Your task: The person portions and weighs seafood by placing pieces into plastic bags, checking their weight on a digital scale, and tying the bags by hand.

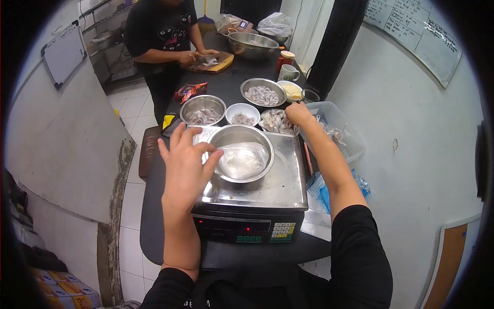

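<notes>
My left hand (186, 167) pinches the edge of a clear plastic bag (242, 159) between thumb and forefinger, its other fingers raised. The bag lies inside a steel bowl (263, 135) on the weighing scale (285, 180). What the bag contains, if anything, is not clear. Farther off, my right hand (300, 114) is closed at the right end of a filled plastic bag (275, 121) of pale, pinkish-grey pieces, just behind the scale. Its fingertips are hidden from me.
Behind the scale stand a steel bowl of pieces (203, 114), a white bowl (242, 114), another steel bowl (263, 93) and a mug (289, 73). A clear plastic bin (345, 139) sits at right. Across the table, a person (164, 36) works at a cutting board (221, 63).
</notes>
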The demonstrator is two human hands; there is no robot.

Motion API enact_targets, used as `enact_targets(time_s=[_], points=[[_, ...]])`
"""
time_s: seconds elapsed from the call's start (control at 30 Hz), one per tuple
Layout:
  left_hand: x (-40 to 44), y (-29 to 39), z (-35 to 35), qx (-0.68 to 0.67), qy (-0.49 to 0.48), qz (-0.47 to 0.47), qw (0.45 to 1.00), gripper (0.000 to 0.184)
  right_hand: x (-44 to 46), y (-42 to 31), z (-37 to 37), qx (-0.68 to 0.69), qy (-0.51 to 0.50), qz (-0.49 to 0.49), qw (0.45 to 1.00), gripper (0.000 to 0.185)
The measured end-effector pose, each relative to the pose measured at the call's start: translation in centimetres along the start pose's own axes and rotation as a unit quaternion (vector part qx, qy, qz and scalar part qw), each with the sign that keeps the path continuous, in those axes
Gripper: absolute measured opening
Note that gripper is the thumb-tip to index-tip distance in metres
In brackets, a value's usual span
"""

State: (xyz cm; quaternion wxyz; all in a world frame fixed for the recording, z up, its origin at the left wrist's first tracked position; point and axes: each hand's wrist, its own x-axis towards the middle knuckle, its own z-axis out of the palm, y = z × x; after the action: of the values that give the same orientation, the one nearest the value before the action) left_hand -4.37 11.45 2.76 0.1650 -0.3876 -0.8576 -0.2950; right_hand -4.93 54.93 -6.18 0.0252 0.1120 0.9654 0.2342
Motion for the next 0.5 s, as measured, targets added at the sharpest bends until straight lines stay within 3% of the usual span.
enact_targets(time_s=[0.07, 0.17, 0.4, 0.47, 0.5], points=[[0.0, 0.0, 0.4, -0.001, 0.003, 0.003, 1.0, 0.021, 0.5, 1.1, 0.1, 0.019, 0.023, 0.001, 1.0, 0.015], [0.2, 0.3, 0.9, -0.001, 0.006, 0.005, 1.0, 0.021, 1.5, 2.7, -0.1, 0.11, -0.019, 0.01, 0.994, 0.017], [0.5, 0.9, 1.6, 0.013, 0.007, 0.006, 1.0, 0.022, -0.4, 3.9, -2.9, 0.298, 0.092, -0.016, 0.95, 0.02], [0.3, 1.0, 1.6, 0.01, 0.001, 0.003, 1.0, 0.022, -2.0, 3.5, -5.7, 0.346, 0.111, 0.019, 0.932, 0.021], [0.3, 1.0, 1.7, 0.011, 0.008, 0.007, 1.0, 0.022, -1.9, 3.7, -6.4, 0.415, 0.062, 0.068, 0.905, 0.022]])
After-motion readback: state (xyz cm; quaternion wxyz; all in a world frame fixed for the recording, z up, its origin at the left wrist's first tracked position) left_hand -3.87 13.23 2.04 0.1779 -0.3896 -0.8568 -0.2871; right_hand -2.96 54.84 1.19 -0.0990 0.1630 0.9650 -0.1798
